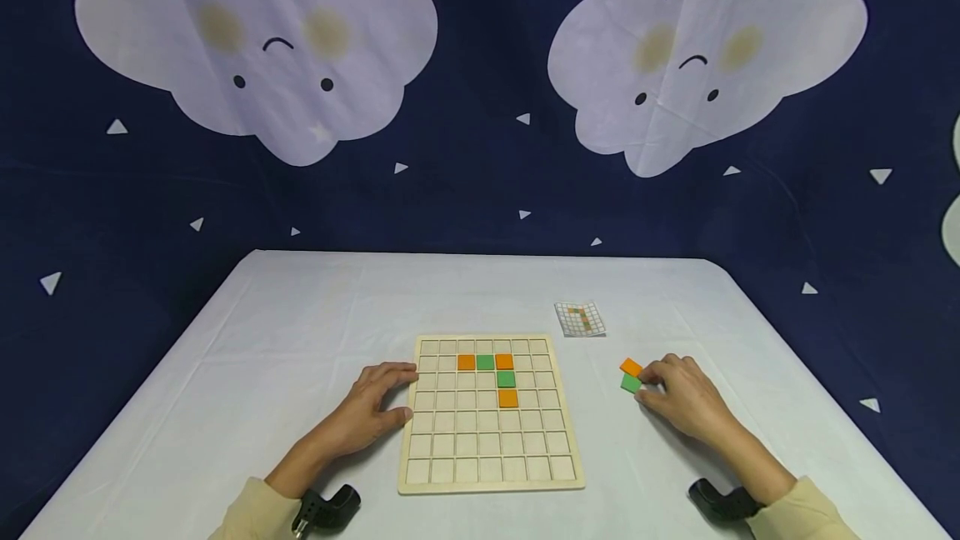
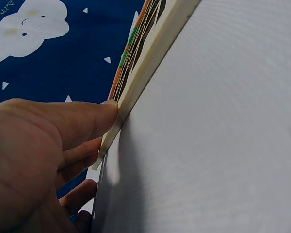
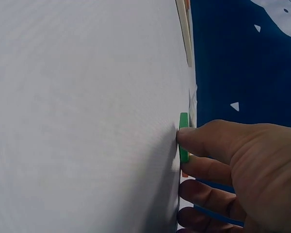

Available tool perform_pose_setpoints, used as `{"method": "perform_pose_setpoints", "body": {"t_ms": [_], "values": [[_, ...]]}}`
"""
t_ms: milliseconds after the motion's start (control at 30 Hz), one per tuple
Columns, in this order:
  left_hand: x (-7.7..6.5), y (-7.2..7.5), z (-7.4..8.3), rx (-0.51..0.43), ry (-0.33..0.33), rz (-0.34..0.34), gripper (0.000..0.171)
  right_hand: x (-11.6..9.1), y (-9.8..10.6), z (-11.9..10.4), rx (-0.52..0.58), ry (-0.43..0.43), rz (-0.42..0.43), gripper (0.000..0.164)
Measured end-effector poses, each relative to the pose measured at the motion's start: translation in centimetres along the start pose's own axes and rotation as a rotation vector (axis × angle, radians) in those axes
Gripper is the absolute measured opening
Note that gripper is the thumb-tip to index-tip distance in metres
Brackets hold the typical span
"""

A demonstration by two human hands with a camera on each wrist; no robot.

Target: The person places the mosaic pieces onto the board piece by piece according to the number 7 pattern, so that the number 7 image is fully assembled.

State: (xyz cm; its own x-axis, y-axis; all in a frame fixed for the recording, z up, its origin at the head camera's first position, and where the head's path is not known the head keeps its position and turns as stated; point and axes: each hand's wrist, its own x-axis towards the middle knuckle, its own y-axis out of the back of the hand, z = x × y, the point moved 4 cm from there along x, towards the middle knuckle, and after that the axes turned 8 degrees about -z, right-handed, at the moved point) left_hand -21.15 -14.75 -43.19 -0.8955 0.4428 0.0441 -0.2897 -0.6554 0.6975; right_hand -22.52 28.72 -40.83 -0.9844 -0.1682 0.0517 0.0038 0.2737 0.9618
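A wooden grid board (image 1: 489, 444) lies flat on the table, bearing orange and green square tiles. The row near its far side reads orange (image 1: 467, 362), green (image 1: 485, 362), orange (image 1: 505, 362); a green tile (image 1: 506, 379) and an orange tile (image 1: 508, 398) run down from its right end. My left hand (image 1: 367, 408) touches the board's left edge with thumb and fingertips, the fingers spread. To the right of the board, my right hand (image 1: 688, 400) pinches a loose green tile (image 3: 184, 120) between thumb and index finger. Beside it lies a loose orange tile (image 1: 631, 367).
A small pattern card (image 1: 580, 319) with a printed grid lies beyond the board's far right corner. White cloth covers the table (image 1: 360, 298). Behind it hangs a dark blue curtain (image 1: 480, 190) with clouds. Black straps with cameras sit on both wrists.
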Motion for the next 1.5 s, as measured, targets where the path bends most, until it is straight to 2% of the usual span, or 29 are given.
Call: {"method": "perform_pose_setpoints", "body": {"t_ms": [367,1000,1500], "values": [[0.1,0.0,0.0,-0.005,0.005,-0.003,0.046,0.0,0.3,-0.2,0.025,0.007,0.016,0.020],[0.2,0.0,0.0,-0.010,0.008,-0.016,0.046,-0.2,1.1,-2.5,0.087,0.109,0.085,0.016],[0.1,0.1,0.1,0.010,-0.008,-0.009,0.046,0.1,0.7,-4.9,0.117,0.123,0.063,0.019]]}}
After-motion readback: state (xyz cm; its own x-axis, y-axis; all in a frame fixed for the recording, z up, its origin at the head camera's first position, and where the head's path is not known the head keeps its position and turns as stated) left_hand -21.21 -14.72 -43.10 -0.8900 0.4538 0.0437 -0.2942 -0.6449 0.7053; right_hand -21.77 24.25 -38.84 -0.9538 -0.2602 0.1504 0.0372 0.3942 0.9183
